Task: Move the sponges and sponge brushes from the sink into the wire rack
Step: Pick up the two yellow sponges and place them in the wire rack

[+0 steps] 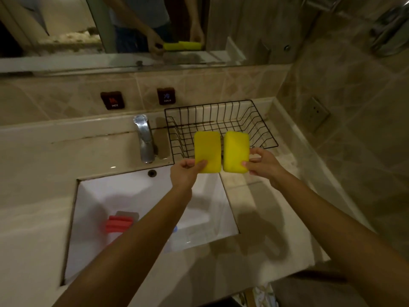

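Both hands are up in front of us, each pinching 1 yellow sponge by its near end. Our left hand (187, 171) has its thumb across the face of the left sponge (207, 151) and fingers closed behind it; our right hand (262, 163) grips the right sponge (236, 151) the same way, thumb on the near corner, the other fingers curled around the side. The 2 sponges sit side by side, almost touching, with their far ends over the near edge of the rack (221, 122), which stands at the back right of the worktop (44, 156), just right of the tap (145, 140).

We judge the step in hand to be the drop into the rack. To do it well, we should carry both sponges a little further forward so they clear the near wire rim fully, then lower them until they are close to the floor of the rack before we let go. Letting go too early could leave a sponge balanced on the rim or tumbling back onto the worktop. Laying them flat and apart, 1 to each side, should leave room for what follows.

More remains in the sink (93, 196): a pink ridged item (118, 223), likely a sponge or brush head, lies near its front left, partly hidden by our left arm, with something pale beside it that we cannot make out.
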